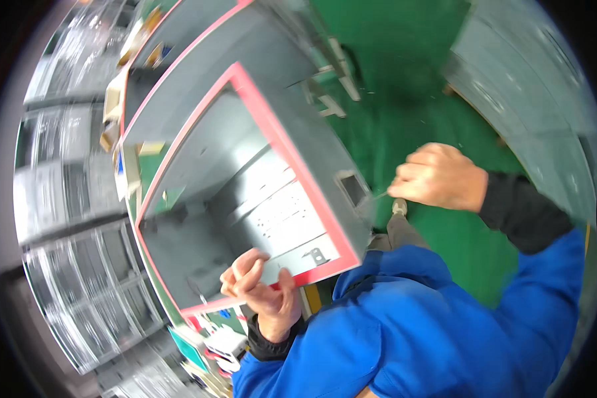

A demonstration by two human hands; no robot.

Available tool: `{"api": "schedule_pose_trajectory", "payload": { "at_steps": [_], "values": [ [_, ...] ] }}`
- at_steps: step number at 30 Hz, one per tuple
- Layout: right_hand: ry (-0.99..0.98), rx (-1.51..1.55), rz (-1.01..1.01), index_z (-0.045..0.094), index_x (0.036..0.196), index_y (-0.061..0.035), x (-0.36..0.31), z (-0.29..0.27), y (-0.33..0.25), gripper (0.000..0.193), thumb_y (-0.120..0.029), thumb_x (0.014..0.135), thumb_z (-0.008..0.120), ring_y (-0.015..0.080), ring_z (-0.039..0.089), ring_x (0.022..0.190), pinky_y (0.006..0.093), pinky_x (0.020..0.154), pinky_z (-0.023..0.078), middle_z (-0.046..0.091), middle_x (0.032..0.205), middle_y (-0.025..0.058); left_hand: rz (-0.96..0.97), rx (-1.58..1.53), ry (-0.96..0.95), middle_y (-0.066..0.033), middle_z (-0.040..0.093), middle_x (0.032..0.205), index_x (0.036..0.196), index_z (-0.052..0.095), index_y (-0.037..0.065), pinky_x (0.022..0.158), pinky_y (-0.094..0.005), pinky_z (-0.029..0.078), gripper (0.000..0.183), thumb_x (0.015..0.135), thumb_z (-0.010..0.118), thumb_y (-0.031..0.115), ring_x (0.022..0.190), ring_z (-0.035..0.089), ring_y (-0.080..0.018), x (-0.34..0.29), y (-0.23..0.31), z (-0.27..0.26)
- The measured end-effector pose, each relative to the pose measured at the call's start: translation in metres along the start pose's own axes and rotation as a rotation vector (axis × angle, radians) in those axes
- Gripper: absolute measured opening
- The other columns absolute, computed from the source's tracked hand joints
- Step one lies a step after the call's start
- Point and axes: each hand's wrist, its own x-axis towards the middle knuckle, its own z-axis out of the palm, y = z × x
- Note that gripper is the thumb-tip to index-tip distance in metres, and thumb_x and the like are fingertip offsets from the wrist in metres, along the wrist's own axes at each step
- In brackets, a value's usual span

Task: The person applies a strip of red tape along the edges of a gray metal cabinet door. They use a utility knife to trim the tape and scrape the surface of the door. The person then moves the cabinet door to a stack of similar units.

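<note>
By the desk's (235,324) left edge the grey box (322,132) looks part-done, white plate (288,215) in, front open, the rest unclear; the half-curled left hand (266,292) seems empty, the right hand (438,178) pinches something thin (381,195) near the side hole (355,190).

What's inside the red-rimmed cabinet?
In the cabinet: a dark-spotted white panel and a small grey part. The left hand covers a near-side patch; what's behind it can't be seen.

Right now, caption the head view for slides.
Left hand at red rim of grey cabinet, right hand alongside.
</note>
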Motion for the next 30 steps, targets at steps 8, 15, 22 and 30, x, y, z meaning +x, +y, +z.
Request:
{"api": "schedule_pose_trajectory", "payload": {
  "at_steps": [8, 15, 22, 30],
  "values": [
    [0.062, 0.443, 1.117, 0.038, 0.129, 0.0086, -0.099, 0.089, -0.010, 0.049, -0.029, 0.097, 0.040, 0.0349, 0.053, 0.100, 0.0390, 0.086, 0.040, 0.055, 0.109, 0.0255, 0.076, -0.009, -0.055, 0.0011, 0.056, 0.100, 0.081, 0.060, 0.023, 0.071, -0.0355, 0.032, 0.023, 0.060, 0.068, 0.024, 0.083, 0.050, -0.0193, -0.004, 0.010, -0.010],
    [-0.334, 0.565, 0.706, 0.040, 0.121, 0.0005, -0.212, 0.205, -0.130, 0.031, -0.017, 0.095, 0.043, 0.0305, 0.053, 0.079, 0.0397, 0.071, 0.045, 0.055, 0.099, 0.0216, 0.461, -0.238, 0.403, -0.0033, 0.053, 0.103, 0.079, 0.057, 0.018, 0.066, -0.0378, 0.035, 0.018, 0.065, 0.066, 0.022, 0.078, 0.053, -0.0208, -0.077, -0.025, 0.032],
    [-0.263, 0.766, 0.723, 0.050, 0.102, 0.0018, 0.010, 0.208, -0.243, 0.022, -0.017, 0.092, 0.044, 0.0266, 0.057, 0.086, 0.0352, 0.077, 0.044, 0.056, 0.091, 0.0162, -0.948, -0.665, -0.349, -0.0123, 0.052, 0.103, 0.105, 0.044, 0.007, 0.083, -0.0423, 0.034, 0.036, 0.078, 0.061, 0.023, 0.099, 0.047, -0.0308, -0.259, -0.125, 0.059],
    [-0.221, 1.453, 0.424, 0.030, 0.114, -0.0034, 0.194, 0.265, -0.408, 0.035, -0.028, 0.093, 0.044, 0.0173, 0.044, 0.099, 0.0347, 0.092, 0.035, 0.047, 0.104, 0.0123, -0.893, -1.584, 0.105, -0.0033, 0.036, 0.124, 0.124, 0.032, 0.013, 0.103, -0.0284, 0.025, 0.041, 0.091, 0.054, 0.022, 0.120, 0.032, -0.0147, -0.313, -0.173, -0.044]
  ]
}}
